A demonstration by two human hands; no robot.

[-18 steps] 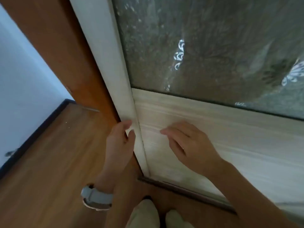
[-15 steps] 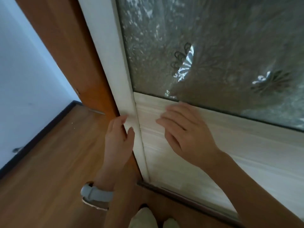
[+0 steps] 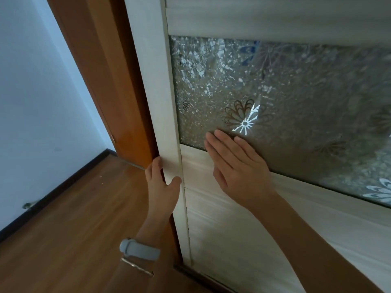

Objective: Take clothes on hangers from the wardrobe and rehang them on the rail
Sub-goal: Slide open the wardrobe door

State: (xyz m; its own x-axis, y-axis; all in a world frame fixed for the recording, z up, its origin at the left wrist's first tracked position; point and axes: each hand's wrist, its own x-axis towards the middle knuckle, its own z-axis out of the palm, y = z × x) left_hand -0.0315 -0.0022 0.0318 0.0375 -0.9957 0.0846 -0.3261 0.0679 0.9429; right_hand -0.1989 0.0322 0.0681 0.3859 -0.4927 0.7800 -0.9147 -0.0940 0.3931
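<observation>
Closest to us, the grey wristband (image 3: 138,249) sits on the left wrist. Just past it our left hand (image 3: 161,187) grips the left edge of the white wardrobe door (image 3: 156,92), thumb on the front face and fingers (image 3: 156,164) curled round the edge into the gap beside the brown wooden frame (image 3: 110,70). A bit to the right, our right hand (image 3: 239,172) lies flat on the door. Its fingers (image 3: 224,149) are straight and together, tips on the bottom of the patterned glass pane (image 3: 296,98), palm over the pale panel below. No clothes, hangers or rail in sight, so we reckon they're all behind this door, which looks shut or close to it.

What could go wrong from here, as we see it:

1. The left fingers are tucked between the door edge and the frame, so if the door slips back left they get pinched.
2. The right hand is partly on glass. A hard shove there is risky, and a flat palm can just skid.
3. If the door sticks in its bottom track (image 3: 190,270), a jerk might lift it out.
</observation>
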